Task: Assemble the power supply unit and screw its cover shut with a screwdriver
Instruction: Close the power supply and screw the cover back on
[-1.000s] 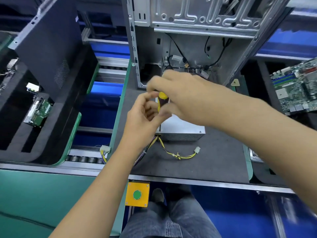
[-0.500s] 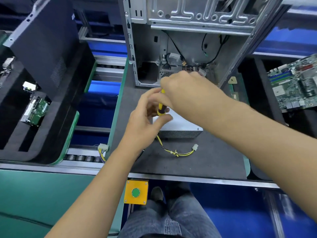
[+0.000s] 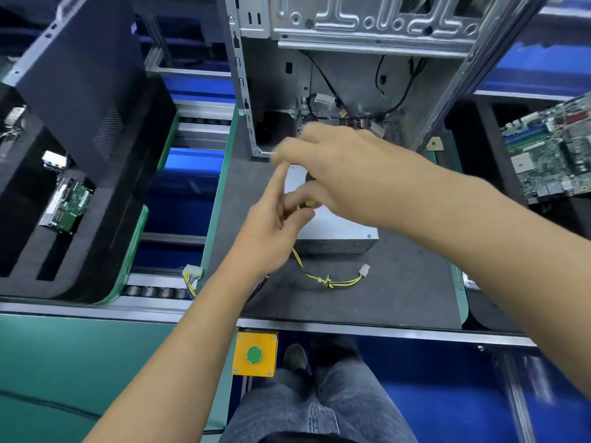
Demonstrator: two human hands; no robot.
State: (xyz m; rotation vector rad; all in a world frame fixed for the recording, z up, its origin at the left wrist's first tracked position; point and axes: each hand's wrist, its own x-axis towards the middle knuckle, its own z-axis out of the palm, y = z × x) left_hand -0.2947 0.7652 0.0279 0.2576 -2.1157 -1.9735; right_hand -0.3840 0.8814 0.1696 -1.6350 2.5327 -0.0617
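Note:
The silver power supply unit (image 3: pixel 342 230) lies on the grey mat (image 3: pixel 367 302), with its mesh side facing me. My right hand (image 3: pixel 339 174) grips the screwdriver (image 3: pixel 309 203) over the unit's near left corner; only bits of the yellow and black handle show. My left hand (image 3: pixel 275 222) is right beside it, index finger stretched upward, thumb just under the handle. The screwdriver's tip and any screw are hidden by my hands. Yellow and black cables (image 3: pixel 326 280) with a white plug (image 3: pixel 364 269) trail from the unit.
An open metal computer case (image 3: pixel 351 75) stands just behind the unit. A black side panel (image 3: pixel 80 91) leans at the left above a foam tray holding a circuit board (image 3: pixel 68 199). A motherboard (image 3: pixel 556 148) lies at the right. A yellow button box (image 3: pixel 255 354) sits below the table edge.
My left fingers have uncurled from the screwdriver handle and now point upward. My right hand has turned and shifted slightly over the unit, still gripping the screwdriver.

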